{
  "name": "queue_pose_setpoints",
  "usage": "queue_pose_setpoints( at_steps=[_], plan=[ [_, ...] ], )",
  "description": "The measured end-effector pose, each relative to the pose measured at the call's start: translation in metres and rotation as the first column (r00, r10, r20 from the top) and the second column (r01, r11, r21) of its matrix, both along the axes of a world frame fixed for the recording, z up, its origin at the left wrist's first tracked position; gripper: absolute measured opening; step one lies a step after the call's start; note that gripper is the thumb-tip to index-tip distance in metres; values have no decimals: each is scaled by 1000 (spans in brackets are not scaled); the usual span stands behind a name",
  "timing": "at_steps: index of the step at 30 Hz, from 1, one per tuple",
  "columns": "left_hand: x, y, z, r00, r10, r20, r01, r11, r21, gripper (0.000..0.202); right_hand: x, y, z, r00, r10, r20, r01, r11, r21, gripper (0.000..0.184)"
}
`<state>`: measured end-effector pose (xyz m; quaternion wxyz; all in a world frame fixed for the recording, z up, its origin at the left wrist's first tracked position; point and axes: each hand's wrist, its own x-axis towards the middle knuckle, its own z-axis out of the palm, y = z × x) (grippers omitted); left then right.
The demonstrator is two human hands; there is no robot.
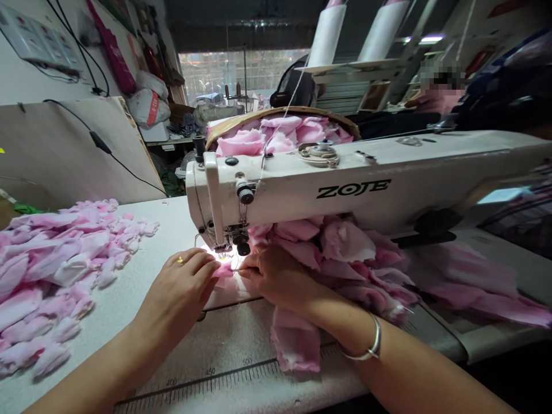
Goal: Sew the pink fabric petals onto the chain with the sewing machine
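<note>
Under the lit needle area of the white sewing machine [276, 195], a small piece of pink fabric [223, 270] lies on the machine bed. My left hand [183, 284] pinches its left side, fingers together, a ring on one finger. On the right, my right hand [278, 276] is closed round a thin metal tool [236, 269] whose tip points at the fabric; its kind is too small to make out. Behind and beside that wrist, pink and white fabric pieces [345, 244] are bunched under the machine arm. One strip [295, 342] hangs toward the front ruler.
A heap of pink fabric pieces [64, 259] covers the left tabletop. Behind the machine stands a basket [353, 125] of similar pieces. Thread cones [328, 35] stand above. A black cable [101, 142] runs along a board at left. Another person [442, 98] is at the back right.
</note>
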<state>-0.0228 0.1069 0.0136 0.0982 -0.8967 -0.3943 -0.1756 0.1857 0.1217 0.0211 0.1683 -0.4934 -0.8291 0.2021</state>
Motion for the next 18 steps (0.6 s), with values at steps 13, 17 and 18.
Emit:
queue_pose_setpoints(
  at_steps=[13,17,18],
  plan=[
    [8,33,-26,962,239,-129,-247,968,-53,10,8,12,-4,998,-56,-7,55,991,-118,14],
    [1,25,-27,979,165,-120,-168,986,-13,10,10,14,-7,998,-45,-41,39,989,-140,11],
    [-1,23,-28,982,129,-138,-128,992,18,10,10,14,-7,998,-48,-45,41,989,-145,11]
  ],
)
